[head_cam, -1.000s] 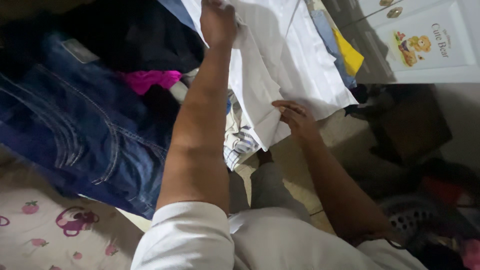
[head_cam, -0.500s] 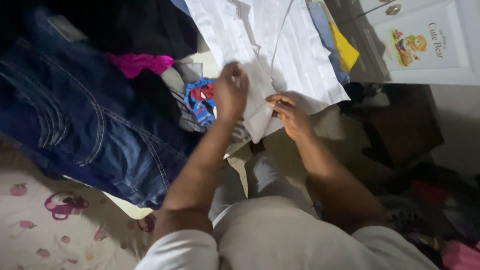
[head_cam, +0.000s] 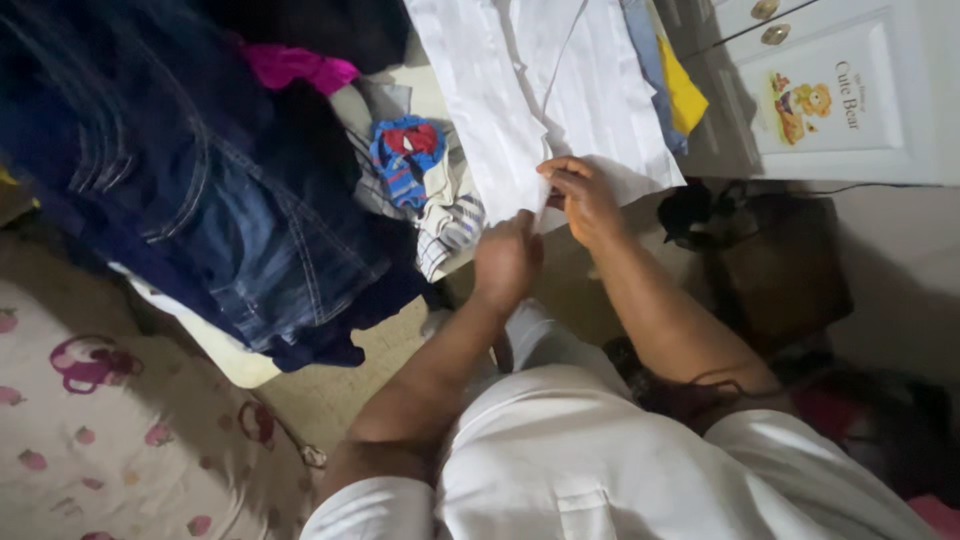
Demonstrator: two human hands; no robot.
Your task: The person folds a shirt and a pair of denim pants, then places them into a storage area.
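Head view, looking down, low light. A white garment [head_cam: 545, 95] lies spread flat at top centre, its near hem towards the person. The left hand [head_cam: 507, 262] is closed into a loose fist at the near corner of that hem, fingers pinched on the cloth edge; the exact grip is partly hidden by the back of the hand. The right hand [head_cam: 583, 197] sits just beside it, slightly farther up, fingers curled and thumb pressed down, holding the same hem. Both hands touch the white garment and are close together, almost meeting. Both forearms are bare; white short sleeves show at the bottom of the frame. Under the far right edge of the garment lie a light blue cloth [head_cam: 643, 50] and a yellow cloth [head_cam: 683, 92], partly covered. To the left of the garment, a small red-and-blue printed piece [head_cam: 407, 155] rests on a checked cloth [head_cam: 448, 232]. Farther left, dark blue jeans [head_cam: 200, 190] lie heaped, with a bright pink item [head_cam: 290, 65] above them. A pale sheet with pink fruit motifs [head_cam: 90, 400] fills the lower left. At upper right stands a white cabinet [head_cam: 880, 150] with round knobs and a cartoon bear picture on its door. Below it the area is dark; contents not distinguishable.
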